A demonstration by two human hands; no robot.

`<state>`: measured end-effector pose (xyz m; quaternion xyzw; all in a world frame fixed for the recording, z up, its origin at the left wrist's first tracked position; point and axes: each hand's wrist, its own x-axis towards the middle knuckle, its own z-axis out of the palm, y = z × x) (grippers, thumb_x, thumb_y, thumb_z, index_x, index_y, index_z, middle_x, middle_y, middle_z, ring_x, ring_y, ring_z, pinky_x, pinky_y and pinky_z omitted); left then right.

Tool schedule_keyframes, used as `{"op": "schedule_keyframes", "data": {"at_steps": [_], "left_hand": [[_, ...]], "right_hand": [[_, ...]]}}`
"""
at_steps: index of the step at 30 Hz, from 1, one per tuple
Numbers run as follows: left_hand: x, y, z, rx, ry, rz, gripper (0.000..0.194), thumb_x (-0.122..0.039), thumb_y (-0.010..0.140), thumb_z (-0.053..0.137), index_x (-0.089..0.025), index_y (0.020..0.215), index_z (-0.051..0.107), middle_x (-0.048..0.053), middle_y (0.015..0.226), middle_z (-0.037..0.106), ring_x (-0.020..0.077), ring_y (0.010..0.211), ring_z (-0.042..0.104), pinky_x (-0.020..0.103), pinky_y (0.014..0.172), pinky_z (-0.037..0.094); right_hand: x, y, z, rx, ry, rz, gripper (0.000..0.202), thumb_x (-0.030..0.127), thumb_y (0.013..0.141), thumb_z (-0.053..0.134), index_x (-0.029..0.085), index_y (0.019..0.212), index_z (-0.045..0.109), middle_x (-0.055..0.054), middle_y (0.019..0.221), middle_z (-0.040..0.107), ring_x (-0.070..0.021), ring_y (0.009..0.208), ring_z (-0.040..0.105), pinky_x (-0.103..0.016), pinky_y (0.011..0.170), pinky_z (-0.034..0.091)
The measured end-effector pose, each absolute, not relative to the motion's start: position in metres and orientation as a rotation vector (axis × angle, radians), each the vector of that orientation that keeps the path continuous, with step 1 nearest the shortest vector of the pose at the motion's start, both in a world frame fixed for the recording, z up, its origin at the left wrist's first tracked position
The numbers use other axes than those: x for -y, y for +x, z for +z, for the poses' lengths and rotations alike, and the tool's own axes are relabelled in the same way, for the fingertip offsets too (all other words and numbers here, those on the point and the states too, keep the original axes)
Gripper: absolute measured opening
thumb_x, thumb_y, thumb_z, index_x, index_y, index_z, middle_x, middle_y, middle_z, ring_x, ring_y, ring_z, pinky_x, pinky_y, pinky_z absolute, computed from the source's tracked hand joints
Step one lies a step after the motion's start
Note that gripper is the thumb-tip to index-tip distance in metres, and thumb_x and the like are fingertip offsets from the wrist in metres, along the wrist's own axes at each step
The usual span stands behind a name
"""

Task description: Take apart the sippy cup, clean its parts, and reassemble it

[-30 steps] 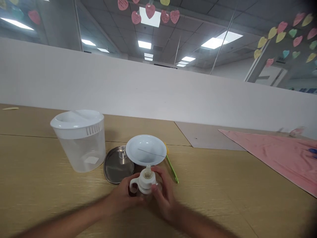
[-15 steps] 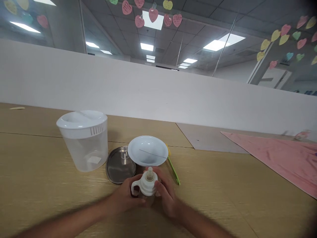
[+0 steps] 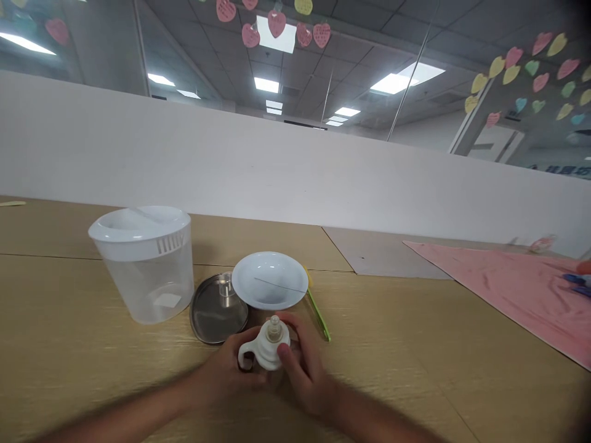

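A baby bottle (image 3: 268,346) with a white handled collar and a clear teat stands upright between my two hands, close in front of me. My left hand (image 3: 231,366) is closed round its lower left side, by the white loop handle. From the right, my right hand (image 3: 305,369) grips it, the thumb lying on the white collar. My palms and fingers hide most of the bottle's body. Just beyond are a white bowl (image 3: 270,289) with a thin wire-like rod across it and a dark metal tray (image 3: 215,323) bearing a small clear cup (image 3: 226,285).
A lidded translucent bucket (image 3: 152,277) stands at the left. Right of the bowl lies a green-handled brush (image 3: 319,315), partly behind the rim. A pink cloth (image 3: 517,289) and a grey sheet (image 3: 383,255) cover part of the table at right. A white wall (image 3: 277,175) runs behind.
The view has turned slightly right, so everything sits further left. My right thumb has shifted over the collar; both hands still hold the bottle.
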<state>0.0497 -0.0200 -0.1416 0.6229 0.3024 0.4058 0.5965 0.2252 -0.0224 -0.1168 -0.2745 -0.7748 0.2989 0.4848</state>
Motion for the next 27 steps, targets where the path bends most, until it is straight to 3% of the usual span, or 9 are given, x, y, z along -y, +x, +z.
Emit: {"op": "schedule_keyframes", "data": {"at_steps": [10,16,22,27], "left_hand": [[0.022,0.051,-0.133,-0.709,1.454,0.926,0.053,-0.027,0.060,0.073,-0.013,0.108,0.056,0.001,0.082,0.059,0.0146,0.075,0.049,0.023,0.066,0.038],[0.026,0.053,-0.123,-0.734,1.424,0.877,0.047,-0.017,0.063,0.071,-0.017,0.108,0.057,-0.002,0.085,0.061,0.0148,0.077,0.052,0.022,0.066,0.039],[0.027,0.053,-0.122,-0.727,1.432,0.887,0.052,-0.013,0.062,0.069,-0.017,0.112,0.055,-0.001,0.085,0.061,0.0158,0.080,0.053,0.021,0.067,0.040],[0.025,0.053,-0.124,-0.748,1.469,0.903,0.051,-0.010,0.058,0.069,-0.015,0.108,0.057,-0.001,0.084,0.062,0.0162,0.080,0.053,0.022,0.067,0.040]], "right_hand": [[0.019,0.224,-0.112,1.871,-0.546,0.619,0.029,0.029,0.092,0.034,0.022,0.114,0.051,-0.008,0.110,0.054,-0.0205,0.105,0.051,-0.039,0.092,0.042],[0.023,0.217,-0.104,1.886,-0.689,0.584,0.029,0.036,0.079,0.056,0.018,0.101,0.053,-0.009,0.097,0.051,-0.0200,0.089,0.054,-0.034,0.079,0.049],[0.022,0.221,-0.110,1.959,-0.604,0.447,0.035,0.029,0.086,0.045,0.017,0.118,0.048,-0.011,0.108,0.056,-0.0220,0.102,0.052,-0.037,0.090,0.044],[0.021,0.221,-0.119,1.936,-0.595,0.457,0.033,0.031,0.087,0.045,0.018,0.117,0.050,-0.010,0.106,0.058,-0.0223,0.102,0.053,-0.037,0.090,0.045]]}}
